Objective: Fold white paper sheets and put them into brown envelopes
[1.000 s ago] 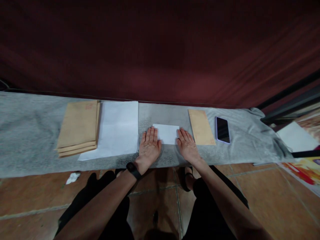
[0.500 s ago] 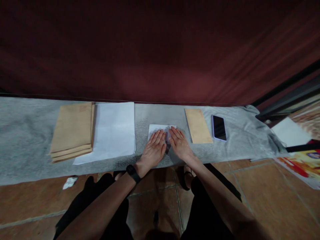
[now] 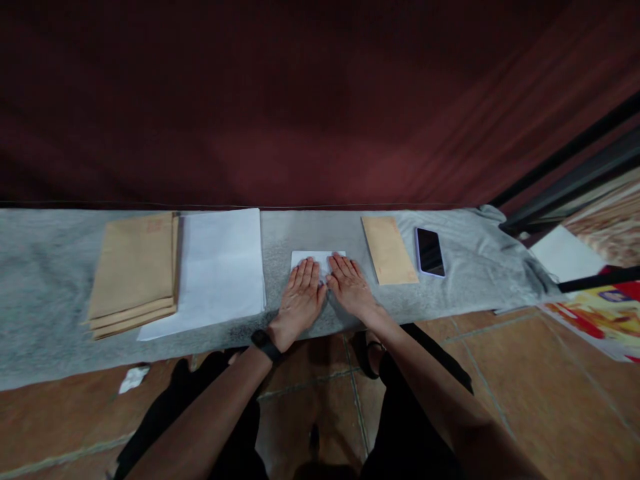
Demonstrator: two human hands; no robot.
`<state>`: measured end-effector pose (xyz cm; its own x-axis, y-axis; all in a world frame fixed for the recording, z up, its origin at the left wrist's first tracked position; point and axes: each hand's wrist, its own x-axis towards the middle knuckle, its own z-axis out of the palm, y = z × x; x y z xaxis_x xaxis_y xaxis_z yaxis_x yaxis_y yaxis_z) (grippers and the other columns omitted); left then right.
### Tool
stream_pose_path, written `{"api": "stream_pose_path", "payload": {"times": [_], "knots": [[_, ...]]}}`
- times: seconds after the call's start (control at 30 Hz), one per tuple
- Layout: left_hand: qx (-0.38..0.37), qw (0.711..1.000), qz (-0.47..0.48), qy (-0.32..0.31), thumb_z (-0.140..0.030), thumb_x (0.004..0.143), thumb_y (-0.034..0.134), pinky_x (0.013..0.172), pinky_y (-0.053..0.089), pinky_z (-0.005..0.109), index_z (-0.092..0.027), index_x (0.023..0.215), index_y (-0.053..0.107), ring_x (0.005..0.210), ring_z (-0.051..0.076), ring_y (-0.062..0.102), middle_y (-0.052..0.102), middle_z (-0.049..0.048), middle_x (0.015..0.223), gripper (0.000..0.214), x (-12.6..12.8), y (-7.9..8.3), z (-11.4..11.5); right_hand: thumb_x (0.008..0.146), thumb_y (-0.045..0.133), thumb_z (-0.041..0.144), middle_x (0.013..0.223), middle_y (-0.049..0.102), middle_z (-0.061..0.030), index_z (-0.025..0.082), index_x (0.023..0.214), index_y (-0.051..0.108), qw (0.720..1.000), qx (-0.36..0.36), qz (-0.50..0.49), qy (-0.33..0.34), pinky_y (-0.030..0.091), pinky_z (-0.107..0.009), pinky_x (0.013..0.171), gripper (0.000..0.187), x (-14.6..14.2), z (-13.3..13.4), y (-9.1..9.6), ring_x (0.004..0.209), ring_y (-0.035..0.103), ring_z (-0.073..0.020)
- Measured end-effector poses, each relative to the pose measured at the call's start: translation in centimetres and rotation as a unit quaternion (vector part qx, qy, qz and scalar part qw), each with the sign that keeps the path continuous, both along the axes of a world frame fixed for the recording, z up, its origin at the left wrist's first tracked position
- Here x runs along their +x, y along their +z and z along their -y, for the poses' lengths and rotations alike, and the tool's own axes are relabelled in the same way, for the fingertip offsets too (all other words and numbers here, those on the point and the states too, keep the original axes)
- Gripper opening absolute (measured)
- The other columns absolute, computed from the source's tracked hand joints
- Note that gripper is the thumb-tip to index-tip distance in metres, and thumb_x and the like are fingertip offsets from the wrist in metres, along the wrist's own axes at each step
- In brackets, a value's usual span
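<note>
- Head view, the only one: both hands seem to be pressing or smoothing a small white paper (image 3: 324, 260), which lies under and just beyond the fingertips; whether it is folded, I cannot tell.
- The left hand (image 3: 301, 297) lies palm down, its fingers straight and nearly together on the paper's left part, grasping nothing; its thumb spreads towards the other hand.
- The right hand (image 3: 351, 287) also rests flat, fingers extended and released, tips on the paper's right part, thumb near the left one.
- Any further handling would, I judge, call for lifting or sliding the fingers, since they cover much of the paper.
- Left of the left fingers lie large white sheets (image 3: 223, 267), partly under stacked brown envelopes (image 3: 133, 267).
- Right of the right fingers lie a single brown envelope (image 3: 390, 250) and, farther out, a phone (image 3: 430, 252).
- Grey cloth (image 3: 280, 233) lies beneath everything.
</note>
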<state>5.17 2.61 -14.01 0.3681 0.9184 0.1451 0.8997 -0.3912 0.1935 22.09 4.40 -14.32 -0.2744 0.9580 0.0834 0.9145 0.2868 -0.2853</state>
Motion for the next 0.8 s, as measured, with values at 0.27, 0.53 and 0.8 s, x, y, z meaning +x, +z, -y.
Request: {"api": "stream_pose_path", "payload": {"times": [0.27, 0.53, 0.8], "knots": [[-0.012, 0.999, -0.011, 0.039, -0.045, 0.103, 0.034, 0.128, 0.021, 0.047, 0.001, 0.157, 0.032, 0.156, 0.03, 0.024, 0.029, 0.0226, 0.166, 0.07, -0.5, -0.1, -0.4, 0.107, 0.034, 0.041, 0.164, 0.038, -0.0146, 0.012, 0.158, 0.038, 0.998, 0.033, -0.012, -0.059, 0.025, -0.051, 0.125, 0.059, 1.1, -0.3, -0.6, 0.154, 0.032, -0.0282], [-0.009, 0.998, -0.018, 0.053, -0.05, 0.101, 0.039, 0.128, 0.021, 0.048, 0.0, 0.157, 0.032, 0.156, 0.032, 0.024, 0.028, 0.0226, 0.166, 0.075, -0.5, -0.4, -0.5, 0.104, 0.039, 0.039, 0.163, 0.038, -0.0187, 0.005, 0.154, 0.043, 0.995, 0.034, -0.04, -0.085, 0.028, -0.05, 0.125, 0.061, 2.0, -0.5, -1.2, 0.153, 0.033, -0.0298], [-0.007, 0.999, -0.01, 0.05, -0.051, 0.101, 0.038, 0.128, 0.023, 0.049, 0.0, 0.158, 0.03, 0.157, 0.032, 0.022, 0.028, 0.0231, 0.166, 0.076, -0.6, -0.4, -0.5, 0.097, 0.047, 0.029, 0.158, 0.046, -0.0174, 0.011, 0.148, 0.052, 0.992, 0.016, -0.091, -0.09, 0.034, -0.049, 0.123, 0.054, 2.0, -1.5, -1.8, 0.149, 0.038, -0.0285]]}}
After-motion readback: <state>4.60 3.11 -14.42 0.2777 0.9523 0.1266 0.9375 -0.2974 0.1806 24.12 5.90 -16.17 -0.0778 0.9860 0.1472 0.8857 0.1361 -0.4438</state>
